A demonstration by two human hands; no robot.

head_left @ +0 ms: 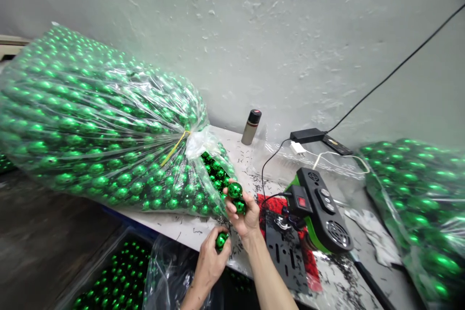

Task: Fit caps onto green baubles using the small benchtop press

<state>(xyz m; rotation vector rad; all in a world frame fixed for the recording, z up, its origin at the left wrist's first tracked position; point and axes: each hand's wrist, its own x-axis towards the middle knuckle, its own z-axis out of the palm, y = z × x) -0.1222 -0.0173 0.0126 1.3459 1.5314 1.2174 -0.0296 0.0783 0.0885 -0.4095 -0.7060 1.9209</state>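
Observation:
My right hand (247,215) is closed around shiny green baubles (235,190); two show between its fingers. It is at the torn opening of a big clear plastic bag (109,135) full of the same baubles. A yellow tie (174,149) hangs by the bag's gathered neck. Lower and to the left, my left hand (211,257) grips one green bauble (221,240) between thumb and fingers, near the table's front edge. Below it stands a plastic-lined container with many green baubles (116,271).
A black and green machine (323,210) with a red switch stands right of my hands, beside a black slotted plate (285,252). Behind are a spray can (251,127) and a power adapter (307,135) with cables. Another bag of baubles (417,203) is at right. Black scraps litter the white table (174,227).

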